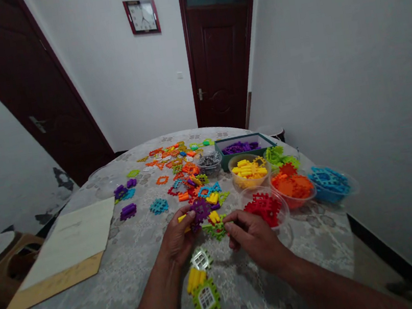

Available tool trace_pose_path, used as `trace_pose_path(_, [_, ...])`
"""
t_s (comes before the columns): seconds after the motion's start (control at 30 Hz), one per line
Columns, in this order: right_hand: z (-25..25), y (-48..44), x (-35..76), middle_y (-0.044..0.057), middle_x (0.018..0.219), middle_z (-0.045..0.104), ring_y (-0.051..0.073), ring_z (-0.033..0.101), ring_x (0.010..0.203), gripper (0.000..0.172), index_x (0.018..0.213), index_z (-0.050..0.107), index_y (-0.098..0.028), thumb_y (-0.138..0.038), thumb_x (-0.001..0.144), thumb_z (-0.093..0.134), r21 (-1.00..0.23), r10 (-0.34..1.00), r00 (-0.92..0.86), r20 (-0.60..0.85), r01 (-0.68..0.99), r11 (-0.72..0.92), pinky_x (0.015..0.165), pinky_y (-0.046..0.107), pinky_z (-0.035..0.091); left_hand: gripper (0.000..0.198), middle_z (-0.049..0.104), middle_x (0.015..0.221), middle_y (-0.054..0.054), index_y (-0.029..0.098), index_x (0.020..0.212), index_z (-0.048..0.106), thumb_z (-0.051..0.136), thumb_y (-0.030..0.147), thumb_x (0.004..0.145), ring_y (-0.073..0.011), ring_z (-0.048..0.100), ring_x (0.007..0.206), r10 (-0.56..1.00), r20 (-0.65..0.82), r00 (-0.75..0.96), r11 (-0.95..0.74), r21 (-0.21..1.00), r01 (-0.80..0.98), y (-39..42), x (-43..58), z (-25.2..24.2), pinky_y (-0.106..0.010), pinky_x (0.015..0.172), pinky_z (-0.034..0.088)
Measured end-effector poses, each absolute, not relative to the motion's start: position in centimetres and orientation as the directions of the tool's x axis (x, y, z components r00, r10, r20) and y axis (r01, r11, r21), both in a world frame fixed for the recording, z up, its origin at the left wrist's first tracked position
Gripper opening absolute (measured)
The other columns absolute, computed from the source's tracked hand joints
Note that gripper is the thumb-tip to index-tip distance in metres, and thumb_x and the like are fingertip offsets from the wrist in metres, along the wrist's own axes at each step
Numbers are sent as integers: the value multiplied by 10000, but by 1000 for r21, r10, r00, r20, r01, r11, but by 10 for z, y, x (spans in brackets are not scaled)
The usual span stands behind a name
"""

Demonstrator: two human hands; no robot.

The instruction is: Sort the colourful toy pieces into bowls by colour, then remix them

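Observation:
My left hand (178, 238) is closed around a yellow piece, its thumb lying against a purple interlocking tile (200, 209). My right hand (249, 235) pinches the edge of a green tile (216, 231) that lies on the table between the two hands. A small yellow block (214, 217) sits just above the green tile. Nearer to me lie a clear window piece (201, 258), a yellow ridged block (195, 279) and a green window tile (206, 300).
Loose coloured tiles (177, 171) are scattered across the round table (130, 269). Bowls of yellow (249, 170), red (264, 206), orange (293, 185) and blue (328, 181) pieces and a green box of purple ones (241, 146) stand right. A paper sheet on cardboard (68, 245) lies left.

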State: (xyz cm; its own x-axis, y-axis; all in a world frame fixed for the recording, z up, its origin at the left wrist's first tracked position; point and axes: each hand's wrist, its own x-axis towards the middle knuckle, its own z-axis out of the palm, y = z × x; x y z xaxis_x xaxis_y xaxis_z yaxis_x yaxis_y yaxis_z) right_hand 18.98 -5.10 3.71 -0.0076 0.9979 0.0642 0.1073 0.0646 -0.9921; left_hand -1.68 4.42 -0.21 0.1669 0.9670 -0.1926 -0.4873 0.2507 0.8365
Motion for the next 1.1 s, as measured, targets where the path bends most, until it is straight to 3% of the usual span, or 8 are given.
trace_pose_path(0.13, [36,-46,194,-17,692,687,166,668,652,223,1037,720,-214,-405,977,623,-984,997,-25,78,158,81,638,275,506,449,771,952,-65,161,1077,721,947,201,691,-172,709,747,965,-210,158,261,837,-481,44,-16,1,-255,625,574])
trace_pose_path(0.47, [24,-9,186,-33,714,660,124,610,633,180,1045,731,-209,-345,950,660,-979,979,-129,156,109,170,609,237,463,441,780,955,-74,155,1054,735,953,228,678,-185,726,765,964,-197,177,260,839,-478,46,-16,-2,-280,681,605])
trace_pose_path(0.67, [31,-27,185,-32,674,657,130,614,576,194,1048,717,-198,-349,948,646,-997,983,-180,34,58,45,580,245,470,468,773,898,-67,151,1056,729,965,254,666,-196,722,725,959,-202,200,274,846,-458,45,-15,1,-300,656,604])
trace_pose_path(0.73, [41,-45,197,-21,713,676,133,631,615,175,1028,730,-204,-338,948,649,-988,959,-284,13,144,56,608,248,469,456,769,901,-53,160,1055,729,962,243,672,-177,714,715,961,-212,176,270,854,-445,45,-16,1,-275,635,595])
trace_pose_path(0.87, [51,-82,247,22,898,731,161,658,810,152,1003,771,-215,-300,943,661,-878,861,-508,-16,419,231,732,269,464,426,771,965,-64,167,1058,728,940,207,691,-166,714,747,958,-242,155,286,846,-450,45,-16,0,-261,628,604])
trace_pose_path(0.97, [37,-95,289,36,936,731,185,653,869,188,991,758,-211,-332,978,615,-840,895,-436,-91,516,166,783,295,469,428,768,983,-71,165,1076,723,928,191,700,-169,715,765,956,-250,154,293,840,-457,46,-16,-2,-263,627,612])
trace_pose_path(1.1, [5,-90,318,62,969,722,201,639,868,285,1033,728,-198,-439,1012,577,-883,973,-204,-105,469,3,772,318,481,406,755,938,-60,162,1069,721,921,204,719,-154,695,728,954,-236,183,294,845,-447,46,-15,-6,-255,616,608])
